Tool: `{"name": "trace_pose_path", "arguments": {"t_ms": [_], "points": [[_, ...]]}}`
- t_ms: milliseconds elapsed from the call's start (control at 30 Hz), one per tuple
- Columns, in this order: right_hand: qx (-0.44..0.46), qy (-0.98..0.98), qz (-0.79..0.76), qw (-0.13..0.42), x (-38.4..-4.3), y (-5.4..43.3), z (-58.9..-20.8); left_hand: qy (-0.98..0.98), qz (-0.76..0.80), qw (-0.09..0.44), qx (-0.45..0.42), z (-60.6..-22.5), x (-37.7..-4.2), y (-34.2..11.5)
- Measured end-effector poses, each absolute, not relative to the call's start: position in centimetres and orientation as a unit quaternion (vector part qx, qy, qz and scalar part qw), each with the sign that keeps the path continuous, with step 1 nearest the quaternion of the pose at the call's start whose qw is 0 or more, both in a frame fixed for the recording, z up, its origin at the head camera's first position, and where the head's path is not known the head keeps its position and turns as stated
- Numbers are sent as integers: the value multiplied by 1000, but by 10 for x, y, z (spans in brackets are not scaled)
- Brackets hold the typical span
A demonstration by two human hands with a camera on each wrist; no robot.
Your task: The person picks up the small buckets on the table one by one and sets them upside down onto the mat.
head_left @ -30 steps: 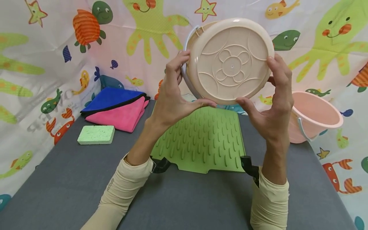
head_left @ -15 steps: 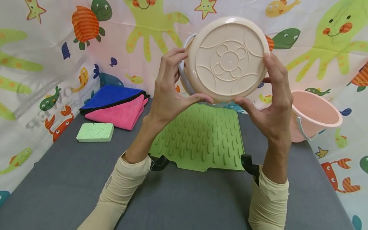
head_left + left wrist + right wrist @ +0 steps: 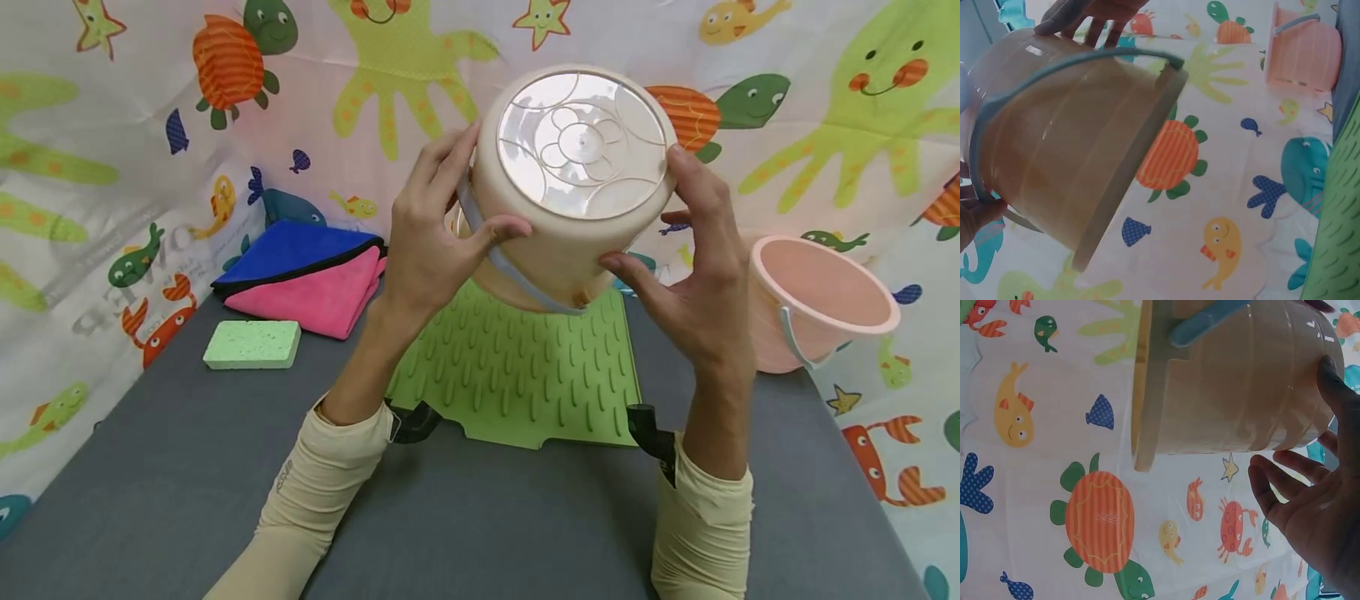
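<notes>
We hold a beige bucket [image 3: 570, 192] up in the air with both hands, above the far end of a green ridged mat [image 3: 525, 367] that lies on the grey worktop [image 3: 187, 483]. The bucket is tipped over so that its round base, moulded with a flower pattern, faces up toward us and its open mouth points away and down. Our left hand [image 3: 427, 250] grips the bucket's left side, fingers [image 3: 442, 162] curled up along the wall and the thumb pressing across the front, where it lies on the pale blue handle [image 3: 517, 275] that hangs slack under the bucket. Our right hand [image 3: 697, 275] holds the right side, fingers spread wide around the wall near the base and the thumb reaching in underneath. In the left wrist view the handle arcs over the bucket's ribbed wall; in the right wrist view our right fingers [image 3: 1285, 487] stand slightly off the wall while one fingertip touches it.

A pink bucket [image 3: 817, 304] lies tilted at the right edge of the worktop, well apart from our hands. At the far left sit folded blue and pink cloths [image 3: 303, 279], with a pale green sponge [image 3: 251, 344] just in front of them. A sea-creature printed sheet [image 3: 112, 125] hangs behind everything.
</notes>
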State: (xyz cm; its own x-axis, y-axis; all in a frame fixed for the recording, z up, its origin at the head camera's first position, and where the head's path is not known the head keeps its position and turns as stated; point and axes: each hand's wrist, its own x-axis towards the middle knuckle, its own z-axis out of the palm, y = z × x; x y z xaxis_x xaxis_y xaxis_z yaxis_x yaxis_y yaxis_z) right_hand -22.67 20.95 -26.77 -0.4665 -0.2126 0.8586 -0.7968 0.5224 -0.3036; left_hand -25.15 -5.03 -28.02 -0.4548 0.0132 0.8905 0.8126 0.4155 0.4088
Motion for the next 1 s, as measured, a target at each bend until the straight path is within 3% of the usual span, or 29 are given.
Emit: {"name": "trace_pose_path", "arguments": {"t_ms": [300,767,1000], "points": [[319,-780,365,397,-226,202,-269,-786,-423,361,-270,-279,-249,-55],[332,-782,362,382,-228,205,-270,-804,-353,308,-366,-275,-255,-70],[350,-796,328,370,-234,203,-275,-819,-351,285,-352,-276,-254,-73]]}}
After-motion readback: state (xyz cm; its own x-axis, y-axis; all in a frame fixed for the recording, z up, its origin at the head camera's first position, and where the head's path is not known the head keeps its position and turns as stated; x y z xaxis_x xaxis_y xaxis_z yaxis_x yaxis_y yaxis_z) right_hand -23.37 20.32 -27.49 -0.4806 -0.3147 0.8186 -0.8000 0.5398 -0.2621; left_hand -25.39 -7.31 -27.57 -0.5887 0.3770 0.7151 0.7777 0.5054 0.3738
